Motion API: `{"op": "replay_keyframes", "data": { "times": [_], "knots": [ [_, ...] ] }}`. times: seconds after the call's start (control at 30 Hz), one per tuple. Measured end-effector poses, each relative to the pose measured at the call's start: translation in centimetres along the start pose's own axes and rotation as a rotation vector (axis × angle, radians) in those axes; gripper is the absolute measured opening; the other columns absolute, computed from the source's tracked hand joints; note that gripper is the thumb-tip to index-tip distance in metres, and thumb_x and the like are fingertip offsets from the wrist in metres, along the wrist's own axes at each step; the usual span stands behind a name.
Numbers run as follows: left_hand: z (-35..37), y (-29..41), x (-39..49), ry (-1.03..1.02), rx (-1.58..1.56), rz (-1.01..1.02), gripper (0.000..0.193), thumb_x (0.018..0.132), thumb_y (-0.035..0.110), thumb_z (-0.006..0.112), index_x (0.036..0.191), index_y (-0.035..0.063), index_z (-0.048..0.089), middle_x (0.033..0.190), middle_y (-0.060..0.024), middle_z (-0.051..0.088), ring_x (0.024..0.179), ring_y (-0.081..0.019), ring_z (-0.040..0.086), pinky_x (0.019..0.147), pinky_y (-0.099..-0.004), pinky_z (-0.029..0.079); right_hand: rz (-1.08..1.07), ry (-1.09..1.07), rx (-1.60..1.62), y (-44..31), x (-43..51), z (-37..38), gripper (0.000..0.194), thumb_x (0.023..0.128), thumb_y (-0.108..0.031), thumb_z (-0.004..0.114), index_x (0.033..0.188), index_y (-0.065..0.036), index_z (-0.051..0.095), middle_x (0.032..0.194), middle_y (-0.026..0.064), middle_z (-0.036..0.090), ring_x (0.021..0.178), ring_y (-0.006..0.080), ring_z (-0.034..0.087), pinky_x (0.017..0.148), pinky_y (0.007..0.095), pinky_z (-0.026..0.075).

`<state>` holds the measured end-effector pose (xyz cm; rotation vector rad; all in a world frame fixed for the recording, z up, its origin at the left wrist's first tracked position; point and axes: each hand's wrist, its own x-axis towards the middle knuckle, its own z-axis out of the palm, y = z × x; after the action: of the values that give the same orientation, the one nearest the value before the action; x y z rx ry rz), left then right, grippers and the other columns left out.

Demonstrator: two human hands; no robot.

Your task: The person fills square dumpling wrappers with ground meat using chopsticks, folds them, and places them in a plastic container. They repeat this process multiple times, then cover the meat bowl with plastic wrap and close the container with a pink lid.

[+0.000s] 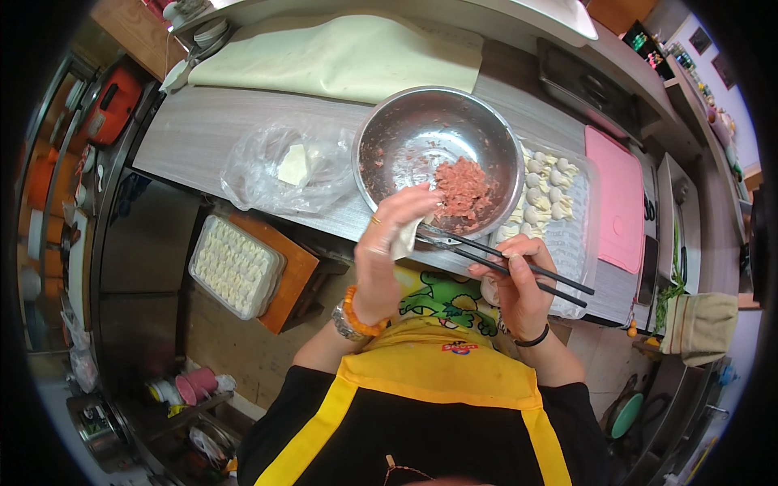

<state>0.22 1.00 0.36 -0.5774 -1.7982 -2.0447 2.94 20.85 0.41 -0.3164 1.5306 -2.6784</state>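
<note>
My left hand (380, 249) is at the near rim of a steel mixing bowl (401, 121), with a dough wrapper (404, 242) held in its fingers. In my right hand (526, 273) is a pair of black chopsticks (486, 249); their tips meet the wrapper, partly hidden by my left fingers. Raw minced meat (465, 188) lies in the right part of the bowl. Right of the bowl stands a clear plastic tray (571, 267) with rows of folded dumplings (538, 197). A clear plastic bag (255, 164) with a stack of wrappers (294, 165) lies to the left.
A pale sheet (346, 54) covers the counter's far side. A pink cutting board (617, 200) and a phone (648, 267) lie to the right. At lower left, a lidless-looking container of dumplings (234, 267) sits on a wooden stool (292, 285). A metal tray (583, 85) stands at the back right.
</note>
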Motion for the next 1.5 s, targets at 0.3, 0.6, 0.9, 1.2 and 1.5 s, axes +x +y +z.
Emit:
{"op": "replay_keyframes", "data": {
  "times": [0.3,0.6,0.9,1.2,1.5],
  "knots": [
    [0.7,-0.4,0.0,0.020,-0.842,-0.360,0.028,0.096,0.029,0.045,0.101,0.0032,0.052,0.085,-0.0055,0.053,0.107,-0.0209,0.051,0.104,-0.0404,0.032,0.108,0.069,0.210,1.0,0.2,0.1,0.010,0.093,-0.008,0.046,0.096,0.001,0.048,0.098,0.0120,0.052,0.089,0.0245,0.062,0.081,0.0416,0.055],
    [0.7,-0.1,-0.1,0.108,-0.990,-0.577,0.015,0.093,0.024,0.051,0.083,0.0125,0.049,0.085,-0.0017,0.048,0.097,-0.0185,0.051,0.105,-0.0435,0.030,0.127,0.051,0.232,1.2,0.1,0.2,0.010,0.094,-0.009,0.046,0.096,0.000,0.047,0.099,0.0122,0.053,0.089,0.0250,0.062,0.082,0.0415,0.054],
    [1.4,-0.7,-0.6,-0.033,-1.002,-0.524,0.013,0.088,0.021,0.060,0.086,0.0111,0.052,0.091,-0.0027,0.050,0.102,-0.0198,0.052,0.107,-0.0459,0.028,0.117,0.047,0.285,1.5,0.0,0.0,0.011,0.094,-0.010,0.046,0.097,0.000,0.047,0.099,0.0124,0.053,0.087,0.0261,0.062,0.082,0.0421,0.054],
    [1.2,0.3,0.1,0.061,-0.614,-0.341,0.034,0.096,0.024,0.046,0.068,0.0059,0.052,0.077,-0.0055,0.051,0.088,-0.0218,0.058,0.092,-0.0377,0.041,0.049,0.050,0.165,-2.1,0.4,-4.0,0.010,0.091,-0.009,0.047,0.091,0.002,0.049,0.091,0.0126,0.051,0.073,0.0259,0.063,0.073,0.0409,0.055],
    [0.3,-0.6,-0.1,-0.044,-0.642,-0.464,0.052,0.100,0.028,0.029,0.057,0.0081,0.048,0.050,-0.0015,0.041,0.059,-0.0159,0.052,0.082,-0.0371,0.045,-0.187,0.148,-0.069,-4.2,-0.1,-4.6,0.017,0.094,-0.012,0.042,0.086,0.001,0.049,0.085,0.0121,0.050,0.071,0.0248,0.061,0.068,0.0354,0.051]
  ]
}}
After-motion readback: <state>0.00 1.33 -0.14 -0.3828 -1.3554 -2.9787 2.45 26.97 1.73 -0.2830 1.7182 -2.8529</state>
